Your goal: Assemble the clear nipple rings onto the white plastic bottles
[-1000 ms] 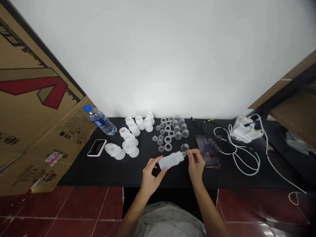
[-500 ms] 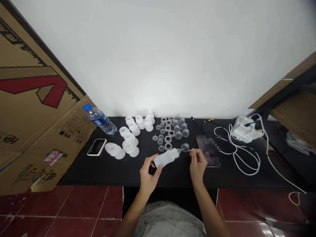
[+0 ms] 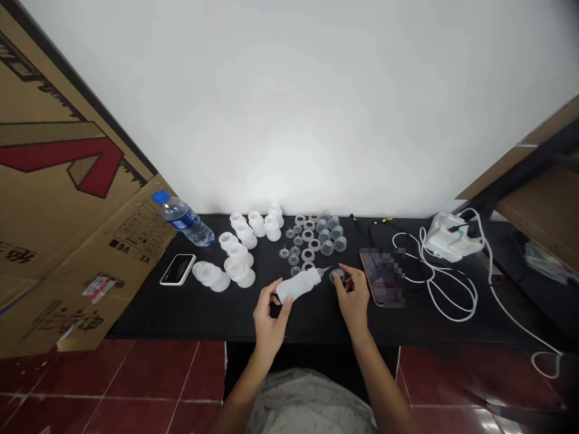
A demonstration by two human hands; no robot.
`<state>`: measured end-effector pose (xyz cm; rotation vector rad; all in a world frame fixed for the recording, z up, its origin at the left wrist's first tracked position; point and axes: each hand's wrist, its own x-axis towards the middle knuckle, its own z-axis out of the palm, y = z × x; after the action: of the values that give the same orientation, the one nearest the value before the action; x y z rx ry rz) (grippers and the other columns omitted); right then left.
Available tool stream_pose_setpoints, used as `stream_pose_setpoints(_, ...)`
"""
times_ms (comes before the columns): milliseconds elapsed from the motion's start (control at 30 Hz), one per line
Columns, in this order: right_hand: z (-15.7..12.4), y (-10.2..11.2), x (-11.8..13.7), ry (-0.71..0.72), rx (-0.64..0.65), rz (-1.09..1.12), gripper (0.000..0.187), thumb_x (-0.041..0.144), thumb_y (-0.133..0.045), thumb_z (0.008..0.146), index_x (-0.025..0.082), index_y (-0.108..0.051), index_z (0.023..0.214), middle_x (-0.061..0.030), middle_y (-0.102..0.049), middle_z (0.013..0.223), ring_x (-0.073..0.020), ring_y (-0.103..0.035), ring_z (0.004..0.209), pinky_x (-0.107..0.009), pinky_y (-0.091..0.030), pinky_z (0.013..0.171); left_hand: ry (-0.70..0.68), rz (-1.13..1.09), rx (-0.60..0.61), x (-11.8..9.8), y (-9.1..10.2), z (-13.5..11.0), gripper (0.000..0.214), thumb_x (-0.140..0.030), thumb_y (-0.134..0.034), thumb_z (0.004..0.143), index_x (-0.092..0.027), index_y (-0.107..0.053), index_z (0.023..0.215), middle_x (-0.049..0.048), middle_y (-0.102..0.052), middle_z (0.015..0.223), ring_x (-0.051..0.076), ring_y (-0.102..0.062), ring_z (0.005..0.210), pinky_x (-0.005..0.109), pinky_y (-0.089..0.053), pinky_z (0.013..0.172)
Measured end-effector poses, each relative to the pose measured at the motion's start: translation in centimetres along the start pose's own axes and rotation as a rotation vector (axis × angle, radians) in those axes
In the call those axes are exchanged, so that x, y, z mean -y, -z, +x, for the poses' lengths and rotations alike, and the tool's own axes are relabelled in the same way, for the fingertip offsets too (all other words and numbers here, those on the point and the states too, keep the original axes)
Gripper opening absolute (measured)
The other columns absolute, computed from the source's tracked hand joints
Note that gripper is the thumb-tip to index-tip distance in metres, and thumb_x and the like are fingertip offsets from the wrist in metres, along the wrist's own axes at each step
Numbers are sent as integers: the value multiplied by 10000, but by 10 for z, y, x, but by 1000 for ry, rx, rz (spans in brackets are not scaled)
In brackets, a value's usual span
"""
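Note:
My left hand (image 3: 268, 316) grips a small translucent white bottle (image 3: 296, 285) by its base, tilted so its pointed nozzle aims up and to the right. My right hand (image 3: 351, 295) reaches over a clear round cap (image 3: 337, 276) on the black table (image 3: 217, 313), with the fingertips curled around it. Just beyond lie several clear caps and rings (image 3: 312, 238). Left of those stand and lie several white bottle bodies (image 3: 239, 253).
A water bottle with a blue cap (image 3: 181, 219) and a phone (image 3: 178, 269) lie at the left by a large cardboard sheet (image 3: 67, 199). Another phone (image 3: 382, 277), white cables (image 3: 434, 277) and a power adapter (image 3: 452, 241) sit at the right.
The bottle moved left and away from my right hand. My right hand let go of the nozzle end and dropped onto the clear cap on the table.

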<state>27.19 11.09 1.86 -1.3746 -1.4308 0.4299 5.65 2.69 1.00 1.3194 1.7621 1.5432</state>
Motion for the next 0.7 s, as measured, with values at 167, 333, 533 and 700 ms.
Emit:
stream_pose_setpoints(167,1,1,1,-94,13,105,349,507,-707,1014,202,-785,1164,-83,-691,1009,-198,-626,726,-367,-552,688,28,-31,9,5,-1,-1,530,-547,-699,1020,-219,-682,1437,111,-746,1174,216,-694,934,342,-586,893)
stream_pose_setpoints(333,1,3,5,-249,-52,310,412,561,-697,1018,193,-728,1203,-56,-716,916,-211,-681,723,-370,-580,716,40,-41,11,6,-1,-1,554,-556,-698,1020,-217,-676,1458,121,-747,1190,225,-711,962,347,-591,911)
stream_pose_setpoints(533,1,3,5,-279,-111,395,424,596,-664,1042,194,-704,1173,-87,-768,997,-211,-713,724,-370,-603,723,34,-17,23,4,-1,0,560,-563,-684,1025,-214,-677,1463,100,-737,1107,207,-681,887,333,-586,869)
stream_pose_setpoints(700,0,2,3,-279,-123,417,419,598,-666,1047,196,-696,1159,-107,-787,1037,-215,-728,733,-373,-634,712,-24,16,68,0,0,1,529,-544,-684,1025,-223,-698,1445,89,-733,1088,189,-645,836,329,-578,858)
